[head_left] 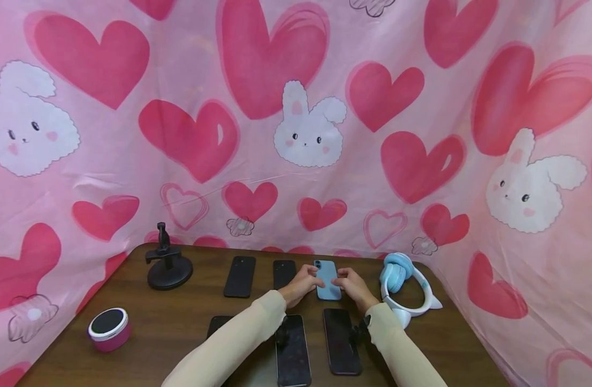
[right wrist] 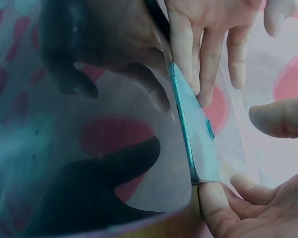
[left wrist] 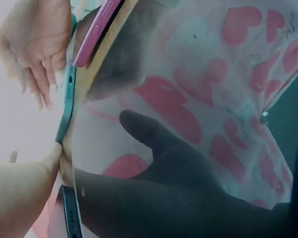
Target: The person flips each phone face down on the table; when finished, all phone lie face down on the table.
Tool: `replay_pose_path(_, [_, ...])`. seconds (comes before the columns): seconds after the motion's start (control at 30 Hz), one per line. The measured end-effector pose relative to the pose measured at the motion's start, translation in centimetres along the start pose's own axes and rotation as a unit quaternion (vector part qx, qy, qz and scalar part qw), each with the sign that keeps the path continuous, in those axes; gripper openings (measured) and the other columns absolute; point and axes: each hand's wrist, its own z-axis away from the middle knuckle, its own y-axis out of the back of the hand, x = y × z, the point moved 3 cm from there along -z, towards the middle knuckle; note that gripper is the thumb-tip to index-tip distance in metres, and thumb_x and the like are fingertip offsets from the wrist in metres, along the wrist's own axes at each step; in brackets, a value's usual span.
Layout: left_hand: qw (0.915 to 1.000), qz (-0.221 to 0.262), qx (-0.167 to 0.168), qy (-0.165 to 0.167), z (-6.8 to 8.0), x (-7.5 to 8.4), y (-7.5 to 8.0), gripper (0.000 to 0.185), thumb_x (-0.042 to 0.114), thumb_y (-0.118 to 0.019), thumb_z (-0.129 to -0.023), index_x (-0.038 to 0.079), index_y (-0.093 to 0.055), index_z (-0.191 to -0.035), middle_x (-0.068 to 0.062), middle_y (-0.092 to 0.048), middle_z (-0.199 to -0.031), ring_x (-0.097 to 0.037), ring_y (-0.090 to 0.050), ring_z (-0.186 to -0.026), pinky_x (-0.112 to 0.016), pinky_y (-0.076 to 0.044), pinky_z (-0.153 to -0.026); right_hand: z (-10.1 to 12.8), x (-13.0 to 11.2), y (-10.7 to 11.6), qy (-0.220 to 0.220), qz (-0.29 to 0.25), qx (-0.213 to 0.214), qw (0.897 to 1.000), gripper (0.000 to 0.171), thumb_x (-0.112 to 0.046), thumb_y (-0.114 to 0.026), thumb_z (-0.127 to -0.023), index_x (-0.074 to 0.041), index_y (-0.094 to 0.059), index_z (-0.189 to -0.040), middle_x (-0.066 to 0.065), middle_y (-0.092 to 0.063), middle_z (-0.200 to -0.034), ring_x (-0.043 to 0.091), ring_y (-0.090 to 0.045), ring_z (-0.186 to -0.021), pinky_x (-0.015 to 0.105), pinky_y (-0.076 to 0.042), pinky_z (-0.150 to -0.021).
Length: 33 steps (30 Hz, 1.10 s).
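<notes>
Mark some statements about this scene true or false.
A light-blue rectangular phone lies between the left hand and the right hand. True.
It lies screen up. False: it lies back side up.
White-and-blue headphones lie left of the phone. False: they lie to its right.
A black round-based stand is on the brown wooden table. True.
A pink white-rimmed cylinder stands between the hands. False: it is near the table's left edge.

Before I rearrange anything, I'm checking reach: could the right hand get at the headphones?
Probably yes: the right hand, by the light-blue phone, has the headphones just to its right, and nothing appears to stand between them.
</notes>
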Motion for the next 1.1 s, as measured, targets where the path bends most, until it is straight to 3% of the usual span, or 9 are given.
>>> replay_pose_path(0.57, [0.9997, -0.023, 0.000, -0.002, 0.2, 0.2, -0.1, 0.069, 0.017, -0.067, -0.087, -0.001, -0.035, -0.145, -0.023, -0.034, -0.153, -0.036, -0.042, -0.142, -0.054, -0.033, -0.122, 0.6, -0.4, -0.1, 0.000, 0.019, -0.003, 1.000, 0.058, -0.025, -0.066, -0.092, 0.005, -0.048, -0.138, 0.025, -0.055, -0.139, 0.037, -0.061, -0.116, 0.056, -0.047, -0.106])
replay_pose_path(0.83, [0.9986, -0.049, 0.019, -0.003, -0.2, 1.1, 0.5, 0.075, 0.019, -0.074, -0.087, -0.001, -0.035, -0.147, -0.024, -0.036, -0.153, -0.036, -0.046, -0.137, -0.054, -0.041, -0.116, 0.0, -0.9, 0.1, 0.003, 0.011, -0.001, 1.000, 0.062, -0.027, -0.061, -0.096, 0.003, -0.040, -0.146, 0.025, -0.049, -0.148, 0.040, -0.052, -0.132, 0.058, -0.039, -0.115])
replay_pose_path(1.1, [0.9903, -0.121, 0.027, -0.063, 1.3, 2.2, 2.2, 0.077, 0.023, -0.082, -0.084, 0.008, -0.040, -0.146, -0.019, -0.046, -0.153, -0.038, -0.046, -0.136, -0.058, -0.043, -0.112, 0.8, -1.6, -0.4, 0.034, -0.089, 0.029, 0.995, 0.069, -0.019, -0.066, -0.096, 0.001, -0.030, -0.152, 0.026, -0.041, -0.155, 0.042, -0.040, -0.144, 0.058, -0.034, -0.120])
